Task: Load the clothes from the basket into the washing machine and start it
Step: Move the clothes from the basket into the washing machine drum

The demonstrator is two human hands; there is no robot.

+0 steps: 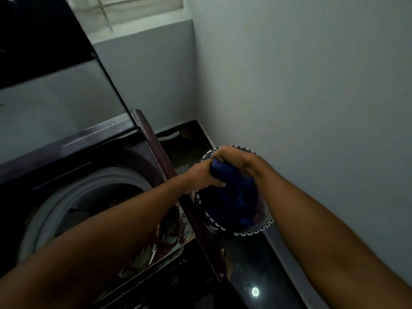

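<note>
A round basket (259, 228) with a black-and-white zigzag rim stands on the dark floor beside the washing machine, against the wall. A dark blue garment (234, 197) bulges out of it. My left hand (201, 175) grips the garment's upper left part. My right hand (234, 158) grips its top, right next to the left hand. The top-loading washing machine (142, 152) is at left with its lid (55, 92) raised. Its drum opening (95, 197) shows some dark clothing inside, partly hidden by my left forearm.
A grey wall (312, 108) runs close along the right of the basket. The glossy dark floor (252, 275) between machine and wall is narrow, and a bare foot (226, 262) shows there. A window (138, 10) is at the top.
</note>
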